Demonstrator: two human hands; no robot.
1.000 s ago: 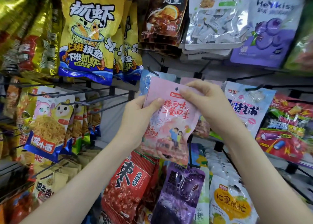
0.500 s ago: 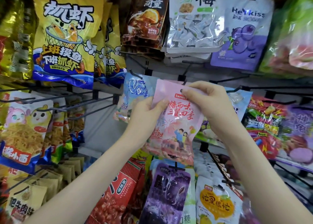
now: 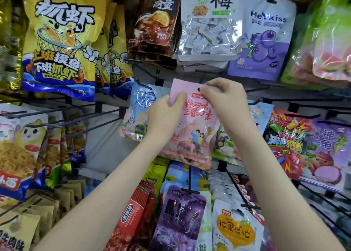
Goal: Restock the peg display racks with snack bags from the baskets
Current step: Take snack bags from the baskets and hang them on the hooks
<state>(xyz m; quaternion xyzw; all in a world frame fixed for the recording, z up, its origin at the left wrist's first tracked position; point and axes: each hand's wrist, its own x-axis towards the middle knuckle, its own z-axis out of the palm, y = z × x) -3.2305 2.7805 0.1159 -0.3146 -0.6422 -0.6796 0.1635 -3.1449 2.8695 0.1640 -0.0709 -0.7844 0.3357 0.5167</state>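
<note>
A flat, glossy pink plastic snack bag with red script (image 3: pixel 193 129) is held up against the peg rack, just right of a crinkly pale-blue film pouch (image 3: pixel 138 110). The left hand (image 3: pixel 163 115) pinches its upper left edge, thumb on the front. The right hand (image 3: pixel 226 98) pinches the top seal beside the small round hang hole (image 3: pixel 198 89). Thin black wire pegs (image 3: pixel 106 114) jut out at left.

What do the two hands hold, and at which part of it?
The pink snack bag, near its top. The left hand has its grip on the upper left edge; the right hand pinches the top edge beside the hang hole.
</note>
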